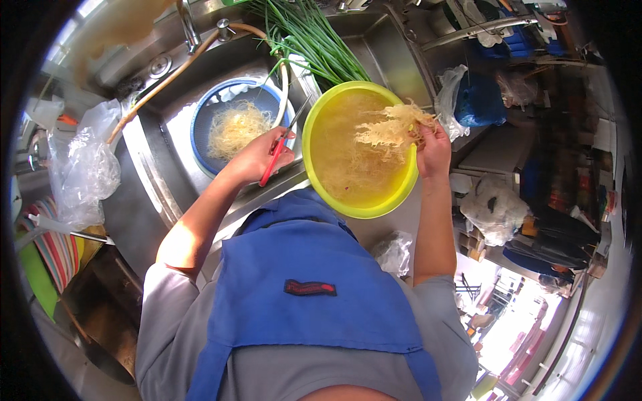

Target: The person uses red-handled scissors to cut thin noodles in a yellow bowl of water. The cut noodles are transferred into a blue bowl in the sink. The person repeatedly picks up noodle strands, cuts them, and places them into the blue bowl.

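My left hand (258, 155) holds red-handled scissors (273, 163), their dark blades pointing up and away beside the yellow basin's rim. Under and beyond that hand, a blue mesh strainer (197, 131) in the sink holds a heap of pale, stringy strands (235, 128), seaweed-like in look. At the right rim of the yellow plastic basin (312, 173), my right hand (434, 150) grips a ragged pale clump of strands (388, 128) over the cloudy yellowish water. More fine strands (346, 168) float in that water, with a small dark red speck among them.
A bundle of long green onions (321, 45) lies across the sink divider behind the basin. A tan hose (165, 82) curves past the faucet (188, 30) into the strainer. Clear plastic bags (85, 165) hang at left. A shelf with bagged goods (494, 208) stands at right.
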Tool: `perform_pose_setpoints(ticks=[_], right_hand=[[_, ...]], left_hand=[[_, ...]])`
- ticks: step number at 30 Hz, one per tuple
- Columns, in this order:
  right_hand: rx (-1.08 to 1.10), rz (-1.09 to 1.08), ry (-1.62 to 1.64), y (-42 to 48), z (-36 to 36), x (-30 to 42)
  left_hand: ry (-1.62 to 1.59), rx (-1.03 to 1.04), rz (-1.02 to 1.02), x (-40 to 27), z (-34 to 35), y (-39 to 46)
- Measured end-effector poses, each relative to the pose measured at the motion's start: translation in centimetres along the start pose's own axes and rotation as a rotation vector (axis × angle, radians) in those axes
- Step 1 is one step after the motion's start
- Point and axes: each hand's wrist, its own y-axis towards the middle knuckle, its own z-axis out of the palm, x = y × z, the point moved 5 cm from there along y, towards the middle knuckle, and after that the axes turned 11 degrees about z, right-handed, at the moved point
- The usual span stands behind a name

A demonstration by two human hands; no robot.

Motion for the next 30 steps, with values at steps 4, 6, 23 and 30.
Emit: perform_pose_setpoints(ticks=[4, 6, 23, 30], right_hand=[[0.022, 0.014, 0.078, -0.2, 0.9, 3.1], [0.048, 0.026, 0.128, -0.5, 2.2, 4.0], [0.499, 0.246, 0.250, 1.9, 21.3, -3.0], [0.486, 0.313, 0.298, 1.9, 25.5, -7.1]], left_hand=[[-0.056, 0.054, 0.044, 0.2, 0.8, -0.2], [-0.043, 0.135, 0.005, -0.4, 1.3, -0.5], [-0.517, 0.133, 0.093, -7.3, 1.1, -5.9], [-0.581, -0.021, 0.042, -4.9, -0.7, -7.1]])
